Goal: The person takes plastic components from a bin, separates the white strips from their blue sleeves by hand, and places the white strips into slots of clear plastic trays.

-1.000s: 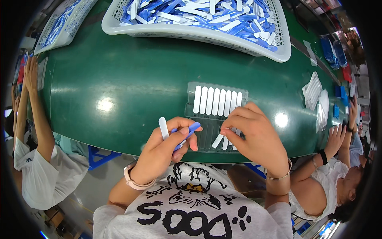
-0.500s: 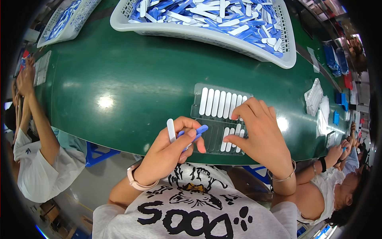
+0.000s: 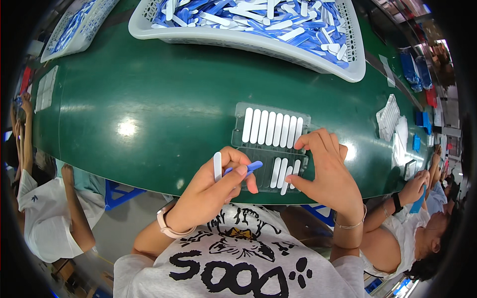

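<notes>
My left hand (image 3: 211, 180) is closed around a few flat, round-ended sticks. A white stick (image 3: 217, 166) stands up beside its index finger, and a blue stick (image 3: 253, 167) pokes out past the thumb. My right hand (image 3: 328, 171) is over the right end of a clear plastic tray (image 3: 242, 144), thumb and fingers spread apart. Its thumb tip is at the white sticks (image 3: 276, 172) in the tray's near half; one of them slants and juts toward me. In the far half, several white sticks (image 3: 262, 127) lie side by side in a row.
A white basket (image 3: 248, 37) heaped with blue and white sticks stands at the far side of the green table (image 3: 164, 89). Another basket (image 3: 82, 37) is at far left. Ribbed trays (image 3: 389, 118) lie on the right. Co-workers sit on both sides.
A white stick in the near half that stuck out toward the far row now sits lower, toward me. My right thumb has moved down with it. The left hand still holds its sticks.
</notes>
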Demonstrator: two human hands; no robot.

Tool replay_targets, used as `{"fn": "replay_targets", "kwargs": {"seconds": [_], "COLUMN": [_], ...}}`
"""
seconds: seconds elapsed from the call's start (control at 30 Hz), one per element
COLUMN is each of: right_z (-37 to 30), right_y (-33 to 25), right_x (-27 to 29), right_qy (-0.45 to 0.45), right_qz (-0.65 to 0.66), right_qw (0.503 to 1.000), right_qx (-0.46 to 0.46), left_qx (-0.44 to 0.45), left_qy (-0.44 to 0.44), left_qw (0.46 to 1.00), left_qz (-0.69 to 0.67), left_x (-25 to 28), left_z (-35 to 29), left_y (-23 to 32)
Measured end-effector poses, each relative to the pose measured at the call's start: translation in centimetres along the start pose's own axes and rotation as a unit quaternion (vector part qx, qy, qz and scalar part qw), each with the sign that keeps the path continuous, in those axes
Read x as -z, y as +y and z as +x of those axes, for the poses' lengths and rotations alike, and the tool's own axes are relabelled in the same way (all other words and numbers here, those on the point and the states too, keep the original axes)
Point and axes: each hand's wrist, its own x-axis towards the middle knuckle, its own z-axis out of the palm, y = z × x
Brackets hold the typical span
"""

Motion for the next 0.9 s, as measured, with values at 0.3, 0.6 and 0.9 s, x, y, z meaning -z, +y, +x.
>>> {"fn": "replay_targets", "kwargs": {"seconds": [0.3,0.6,0.9], "right_z": [1.1,1.5,2.4], "right_y": [0.9,-0.6,0.3], "right_x": [0.4,-1.9,-1.0], "right_qy": [0.003,0.032,-0.015], "right_qz": [0.021,0.267,0.167], "right_qw": [1.000,0.935,0.982], "right_qx": [-0.013,0.232,0.082], "left_qx": [0.018,0.081,0.060], "left_qy": [-0.019,-0.074,-0.034], "left_qw": [1.000,0.992,0.987], "left_qz": [0.003,-0.061,-0.143], "left_x": [0.1,-0.3,0.9], "left_z": [-0.3,-0.1,-0.2], "left_y": [0.0,0.5,-0.3]}}
